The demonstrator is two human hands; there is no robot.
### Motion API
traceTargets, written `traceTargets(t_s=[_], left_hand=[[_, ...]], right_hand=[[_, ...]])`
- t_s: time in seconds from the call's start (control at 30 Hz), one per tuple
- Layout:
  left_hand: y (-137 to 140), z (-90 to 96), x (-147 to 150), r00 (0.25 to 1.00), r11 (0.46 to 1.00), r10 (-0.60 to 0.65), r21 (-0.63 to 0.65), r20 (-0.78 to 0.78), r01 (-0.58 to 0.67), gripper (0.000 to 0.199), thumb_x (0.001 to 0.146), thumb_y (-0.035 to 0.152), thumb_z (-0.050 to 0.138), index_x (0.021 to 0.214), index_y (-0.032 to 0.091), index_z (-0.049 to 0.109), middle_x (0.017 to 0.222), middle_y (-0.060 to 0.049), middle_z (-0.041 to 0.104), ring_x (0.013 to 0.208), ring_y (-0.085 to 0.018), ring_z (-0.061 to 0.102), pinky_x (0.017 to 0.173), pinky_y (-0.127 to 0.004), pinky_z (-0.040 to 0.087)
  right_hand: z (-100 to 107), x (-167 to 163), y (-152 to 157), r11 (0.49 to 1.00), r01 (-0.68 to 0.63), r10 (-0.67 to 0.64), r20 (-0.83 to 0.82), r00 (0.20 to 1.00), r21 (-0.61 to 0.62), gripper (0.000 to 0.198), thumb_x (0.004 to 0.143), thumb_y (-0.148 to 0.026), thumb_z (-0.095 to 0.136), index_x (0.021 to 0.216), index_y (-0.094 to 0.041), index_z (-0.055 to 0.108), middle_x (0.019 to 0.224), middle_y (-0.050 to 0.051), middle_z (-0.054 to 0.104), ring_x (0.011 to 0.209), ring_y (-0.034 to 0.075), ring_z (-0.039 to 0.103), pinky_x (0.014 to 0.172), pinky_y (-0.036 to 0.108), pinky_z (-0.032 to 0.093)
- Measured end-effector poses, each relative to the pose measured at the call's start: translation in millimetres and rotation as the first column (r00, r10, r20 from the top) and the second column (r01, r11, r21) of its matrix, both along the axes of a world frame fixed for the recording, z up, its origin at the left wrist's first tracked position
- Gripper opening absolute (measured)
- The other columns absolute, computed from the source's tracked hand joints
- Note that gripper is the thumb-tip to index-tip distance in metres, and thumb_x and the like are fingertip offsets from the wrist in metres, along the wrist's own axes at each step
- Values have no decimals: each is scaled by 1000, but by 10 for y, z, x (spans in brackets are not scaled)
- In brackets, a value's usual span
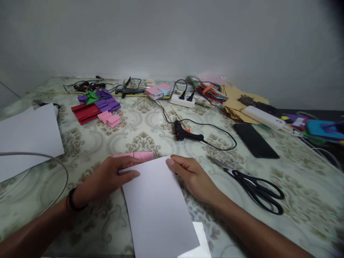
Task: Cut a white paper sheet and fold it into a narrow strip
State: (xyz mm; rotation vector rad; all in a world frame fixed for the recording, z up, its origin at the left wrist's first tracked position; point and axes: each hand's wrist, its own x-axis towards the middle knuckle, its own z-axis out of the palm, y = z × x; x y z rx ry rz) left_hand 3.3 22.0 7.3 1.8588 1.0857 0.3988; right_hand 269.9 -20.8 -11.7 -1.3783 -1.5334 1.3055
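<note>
A white sheet of paper [158, 208] slants toward me in the middle of the table. My left hand [114, 175] grips its upper left corner, thumb on top and fingers behind. At the upper right corner, my right hand [190, 175] pinches the same sheet between thumb and curled fingers. Just beyond the sheet's far edge lies a pink folded paper strip [145, 155], partly covered by the sheet and my left fingers. Black-handled scissors [252, 184] rest to the right of my right hand, and a black glue gun [185, 132] lies farther off.
More white sheets [29, 139] and a grey cable [63, 168] are at the left. Purple [107, 102], red [86, 113] and pink [109, 118] paper pieces lie beyond. A power strip [182, 100], black phone [255, 140] and white device [263, 117] stand toward the back right.
</note>
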Motion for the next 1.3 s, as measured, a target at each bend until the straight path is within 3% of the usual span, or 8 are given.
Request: traceTargets(t_s=[0.13, 0.33, 0.53, 0.7, 0.77, 0.97, 1.13, 1.3], left_hand=[[-2, -1, 25, 997, 999, -34, 9, -69, 35, 24, 95, 35, 61, 98, 20, 79, 91, 1, 79, 79, -17, 70, 68, -23, 50], [-19, -53, 45, 992, 987, -127, -103, -28, 123, 22, 95, 37, 63, 101, 19, 75, 86, 0, 78, 72, -15, 68, 62, -22, 46], [-72, -123, 85, 990, 993, -94, 54, -109, 100, 28, 97, 37, 59, 84, 17, 73, 70, 0, 71, 63, -14, 62, 56, -24, 40], [-93, -50, 127, 995, 995, -95, 40, -18, 95, 20, 96, 33, 59, 94, 19, 73, 84, -1, 76, 73, -15, 68, 62, -23, 46], [-119, -46, 164, 994, 993, -110, 48, 21, 109, 17, 95, 32, 61, 98, 20, 73, 89, -1, 77, 76, -14, 68, 65, -22, 47], [-176, -53, 212, 984, 983, -154, 91, -88, 162, 28, 97, 31, 58, 78, 17, 73, 62, 3, 65, 57, -10, 53, 53, -22, 33], [-35, 75, 46, 999, 993, -54, 102, 9, 53, 30, 98, 35, 57, 81, 18, 75, 72, 1, 73, 64, -12, 60, 56, -20, 40], [242, 148, -249, 987, 973, 158, 171, 4, -156, 31, 93, 46, 64, 82, 19, 75, 70, 1, 71, 63, -13, 60, 55, -21, 40]], right_hand=[[-7, -37, 21, 999, 6, -11, 104, 994, 50, 42, 102, -48, 48, 70, -21, 45, 66, -4, 38, 61, 13, 36, 54, 26, 29], [-23, -117, 43, 991, -76, 58, 163, 985, 111, 38, 101, -42, 49, 70, -20, 51, 63, -4, 44, 60, 13, 42, 57, 25, 33], [-38, -184, 17, 985, -158, 143, 184, 972, 72, 41, 101, -42, 52, 66, -19, 54, 60, -4, 44, 57, 11, 39, 54, 25, 29], [-17, -168, 6, 972, -227, 212, 172, 962, 69, 39, 100, -41, 55, 72, -17, 68, 64, -2, 57, 59, 12, 45, 55, 25, 32], [-29, -195, -17, 956, -281, 261, 193, 946, 81, 41, 101, -42, 56, 70, -17, 69, 61, -3, 55, 58, 11, 44, 55, 25, 32], [-59, -255, -83, 942, -333, 322, 181, 929, 35, 46, 100, -44, 57, 64, -18, 61, 55, -6, 41, 53, 9, 35, 51, 24, 27], [5, -127, -33, 941, -338, 330, 180, 927, 13, 45, 100, -44, 58, 64, -17, 63, 57, -5, 44, 54, 10, 37, 51, 24, 28], [31, 79, 82, 950, -311, 311, 131, 941, -22, 43, 97, -47, 61, 67, -17, 69, 57, -4, 55, 52, 10, 42, 51, 24, 29]])
